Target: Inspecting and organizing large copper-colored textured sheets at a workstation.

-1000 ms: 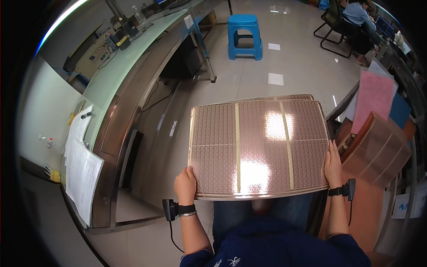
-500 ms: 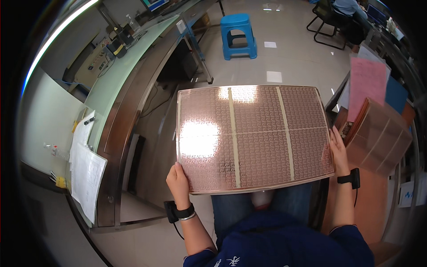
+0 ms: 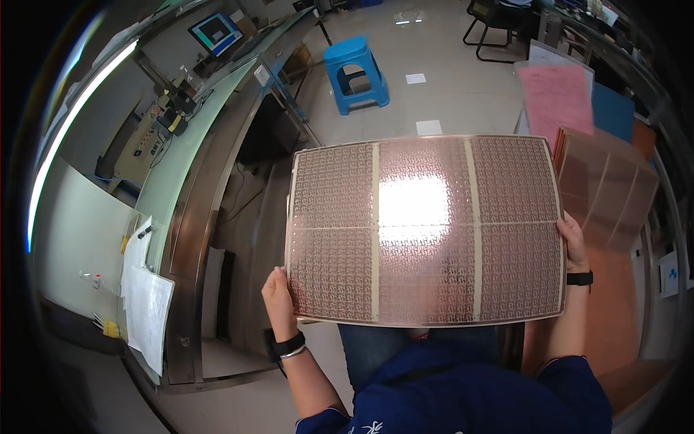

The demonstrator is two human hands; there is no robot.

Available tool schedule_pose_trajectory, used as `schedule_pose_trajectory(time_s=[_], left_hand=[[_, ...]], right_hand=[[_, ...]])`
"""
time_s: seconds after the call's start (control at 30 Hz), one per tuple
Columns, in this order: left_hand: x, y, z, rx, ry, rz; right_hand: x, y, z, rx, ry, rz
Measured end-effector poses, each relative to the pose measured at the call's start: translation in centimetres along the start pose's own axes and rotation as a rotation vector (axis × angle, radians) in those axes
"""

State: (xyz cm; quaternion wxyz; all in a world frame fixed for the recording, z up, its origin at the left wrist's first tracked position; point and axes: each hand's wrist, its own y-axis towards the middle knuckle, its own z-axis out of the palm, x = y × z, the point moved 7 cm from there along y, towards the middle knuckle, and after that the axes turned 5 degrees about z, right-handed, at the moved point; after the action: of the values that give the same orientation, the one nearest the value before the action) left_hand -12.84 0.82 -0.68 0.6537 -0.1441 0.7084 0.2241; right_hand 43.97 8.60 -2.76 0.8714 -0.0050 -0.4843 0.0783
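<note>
Picked up but not set down, the coppery patterned panel (image 3: 426, 278) is in the air above the lap (image 3: 358, 356), left hand (image 3: 278, 293) and right hand (image 3: 575, 242) clamped on its 2 side edges, beside similar stacked panels (image 3: 614, 181).

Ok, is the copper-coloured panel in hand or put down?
In hand: the copper-coloured panel has the left hand gripping its left edge and the right hand its right. Anything supporting it underneath is hidden.
</note>
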Motion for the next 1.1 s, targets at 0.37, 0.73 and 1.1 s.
schedule_pose_trajectory(time_s=[0.37, 0.73, 1.1], left_hand=[[-3.9, -0.2, 2.8, -0.012, -0.924, 0.07], [0.0, -6.1, 17.5, 0.321, -0.967, -0.325], [1.1, -2.6, 11.7, 0.327, -0.863, -0.335]], right_hand=[[-2.4, 0.0, -1.3, -0.059, 0.181, -0.104], [-6.2, -0.1, 13.0, -0.063, 0.246, -0.113], [-2.4, 1.8, 7.6, 0.145, 0.242, 0.028]])
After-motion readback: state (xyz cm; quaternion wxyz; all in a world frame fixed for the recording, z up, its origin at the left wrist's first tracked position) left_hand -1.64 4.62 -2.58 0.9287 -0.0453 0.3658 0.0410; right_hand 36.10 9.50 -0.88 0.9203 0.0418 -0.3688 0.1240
